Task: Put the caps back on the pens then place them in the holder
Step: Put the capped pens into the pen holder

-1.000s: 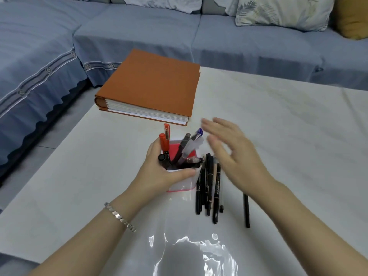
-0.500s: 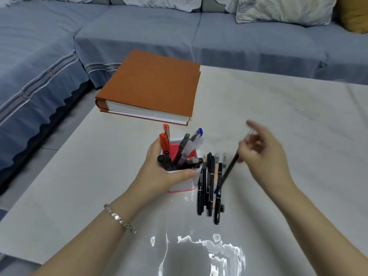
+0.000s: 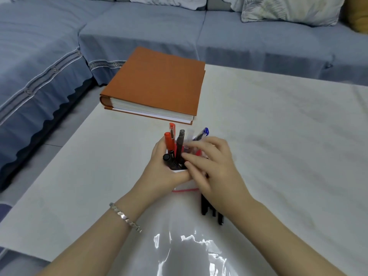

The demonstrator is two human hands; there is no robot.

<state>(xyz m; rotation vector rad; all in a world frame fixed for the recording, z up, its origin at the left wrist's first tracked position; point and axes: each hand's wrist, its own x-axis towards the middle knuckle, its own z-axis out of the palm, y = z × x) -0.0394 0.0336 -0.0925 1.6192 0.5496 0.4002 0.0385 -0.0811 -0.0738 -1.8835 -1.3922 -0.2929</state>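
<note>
Head view: one holder [image 3: 184, 184], at least five pens [image 3: 180, 143] standing in it, and three black pens [image 3: 208, 208] poking out beside it on the table [image 3: 278, 136]. The left hand [image 3: 159, 174] wraps the holder. The right hand [image 3: 216, 176] lays its fingers [image 3: 197, 148] across the top; whether they are pinching anything, can't tell.

No readable text, book [image 3: 159, 80] cover plain (orange), print on pens [image 3: 180, 144] blurred

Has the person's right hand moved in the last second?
Yes. Judged against the orange book, the right hand has swung left, from right of the loose black pens to over the holder.
</note>
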